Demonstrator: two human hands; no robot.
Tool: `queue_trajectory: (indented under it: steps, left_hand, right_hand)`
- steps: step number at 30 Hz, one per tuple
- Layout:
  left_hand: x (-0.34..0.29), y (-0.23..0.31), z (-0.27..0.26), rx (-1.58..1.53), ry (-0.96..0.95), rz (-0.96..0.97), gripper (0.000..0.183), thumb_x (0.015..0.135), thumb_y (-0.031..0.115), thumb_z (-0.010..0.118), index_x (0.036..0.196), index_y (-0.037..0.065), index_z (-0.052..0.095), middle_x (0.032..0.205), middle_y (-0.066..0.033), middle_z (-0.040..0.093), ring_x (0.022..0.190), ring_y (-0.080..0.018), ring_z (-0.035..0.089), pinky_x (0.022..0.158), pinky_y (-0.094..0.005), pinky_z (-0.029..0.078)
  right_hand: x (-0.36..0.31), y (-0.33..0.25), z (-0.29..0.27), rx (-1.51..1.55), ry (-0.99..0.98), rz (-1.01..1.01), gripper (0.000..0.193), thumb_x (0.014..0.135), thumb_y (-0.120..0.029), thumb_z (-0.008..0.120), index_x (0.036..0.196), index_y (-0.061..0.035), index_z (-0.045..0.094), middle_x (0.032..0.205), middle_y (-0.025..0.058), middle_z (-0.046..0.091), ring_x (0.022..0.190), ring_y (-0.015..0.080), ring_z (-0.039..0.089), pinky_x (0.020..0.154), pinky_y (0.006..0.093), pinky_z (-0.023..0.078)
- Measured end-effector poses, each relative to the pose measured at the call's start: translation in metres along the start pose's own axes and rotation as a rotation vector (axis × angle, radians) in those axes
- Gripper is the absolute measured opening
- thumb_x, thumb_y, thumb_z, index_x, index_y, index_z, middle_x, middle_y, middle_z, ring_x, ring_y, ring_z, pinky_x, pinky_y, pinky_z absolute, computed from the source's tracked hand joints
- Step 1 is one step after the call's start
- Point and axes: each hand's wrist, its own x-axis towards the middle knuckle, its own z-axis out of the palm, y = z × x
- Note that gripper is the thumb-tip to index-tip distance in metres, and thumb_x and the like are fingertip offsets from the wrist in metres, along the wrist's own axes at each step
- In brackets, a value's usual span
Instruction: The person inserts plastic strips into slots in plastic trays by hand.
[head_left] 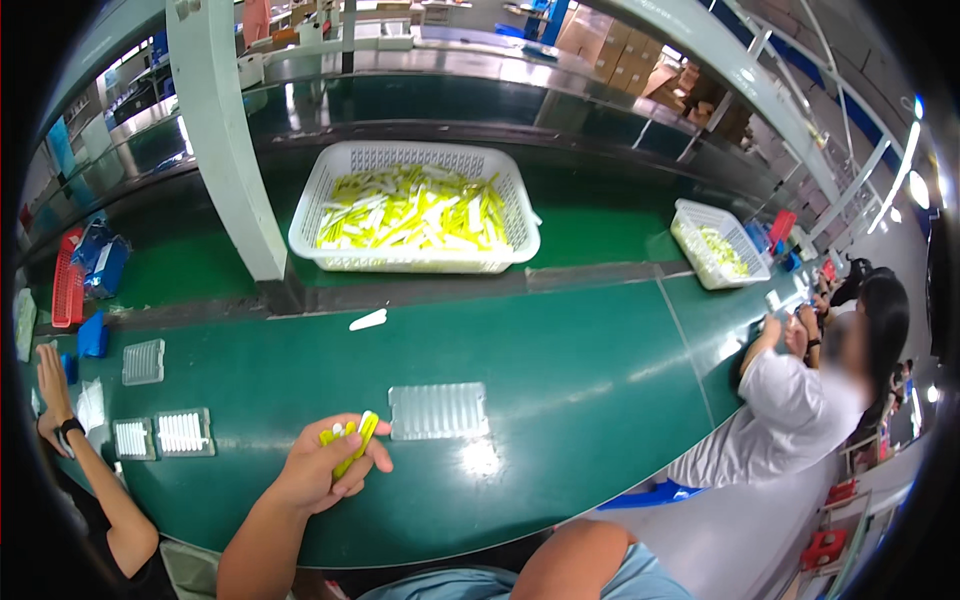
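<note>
My left hand (335,462) reaches over the green table from the lower edge. Its fingers are closed around several small yellow-green plastic pieces (352,455), some with white ends. Just beyond the fingertips lies a clear ridged plastic tray (438,411), flat on the table with no pieces visible in it. Farther off, near the table's back edge, a single white strip (368,320) lies by itself. My right hand is out of view; only a bare bent limb beside light blue cloth shows at the lower edge.
A white basket (310,215) heaped with yellow-green and white pieces stands behind a ledge; a smaller basket (690,243) is farther right. A pale post (225,150) rises left. Filled trays (185,432) lie near a co-worker's arm (100,470). Another person (800,400) works at right.
</note>
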Motion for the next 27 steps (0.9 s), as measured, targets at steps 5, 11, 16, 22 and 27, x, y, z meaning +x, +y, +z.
queue_trajectory:
  steps: [5, 11, 16, 22, 27]
  left_hand:
    - [0.002, 0.0, 0.002, -0.006, -0.076, 0.001, 0.032, 0.104, 0.013, 0.045, 0.128, -0.007, 0.054, 0.098, -0.0223, 0.069, 0.045, -0.0068, 0.037, 0.043, -0.0229, 0.031]
    - [0.0, -0.005, 0.001, 0.003, -0.056, 0.03, 0.032, 0.106, 0.015, 0.044, 0.13, -0.006, 0.052, 0.103, -0.0234, 0.068, 0.051, -0.0067, 0.042, 0.048, -0.0219, 0.036]
    - [0.001, -0.009, 0.0, 0.11, -0.091, 0.104, 0.03, 0.107, 0.016, 0.042, 0.125, -0.004, 0.056, 0.106, -0.0254, 0.069, 0.051, -0.0066, 0.043, 0.052, -0.0214, 0.038]
    - [0.005, -0.012, -0.002, 0.209, -0.07, 0.112, 0.031, 0.107, 0.015, 0.04, 0.124, -0.006, 0.056, 0.1, -0.0248, 0.07, 0.052, -0.0055, 0.045, 0.055, -0.0213, 0.04]
    - [0.008, -0.017, -0.011, 0.283, 0.001, 0.164, 0.031, 0.106, 0.014, 0.041, 0.123, -0.008, 0.056, 0.098, -0.0242, 0.07, 0.052, -0.0051, 0.045, 0.052, -0.0216, 0.039]
  right_hand:
    - [0.053, -0.003, -0.058, -0.042, -0.632, 0.231, 0.061, 0.106, -0.048, 0.04, 0.115, 0.0061, 0.067, 0.109, 0.0302, 0.067, 0.09, 0.0423, 0.071, 0.074, 0.0466, 0.062]
    - [0.02, 0.005, -0.139, -1.47, -0.596, 0.293, 0.017, 0.087, -0.015, 0.071, 0.096, -0.0004, 0.072, 0.081, 0.006, 0.067, 0.063, 0.0191, 0.059, 0.06, 0.0271, 0.047]
    - [0.0, 0.017, -0.17, -1.297, -0.251, 1.137, 0.014, 0.084, -0.01, 0.078, 0.096, -0.0049, 0.075, 0.078, 0.0033, 0.062, 0.066, 0.0081, 0.055, 0.059, 0.024, 0.044]
    - [-0.013, 0.013, -0.178, -1.233, -0.138, 0.986, 0.016, 0.085, -0.008, 0.076, 0.101, -0.0053, 0.076, 0.08, 0.003, 0.063, 0.067, 0.0087, 0.052, 0.061, 0.0247, 0.043]
    - [-0.014, 0.012, -0.2, -1.1, 0.264, 0.758, 0.012, 0.082, 0.004, 0.076, 0.093, 0.0001, 0.075, 0.082, 0.0079, 0.067, 0.075, 0.011, 0.059, 0.071, 0.024, 0.046]
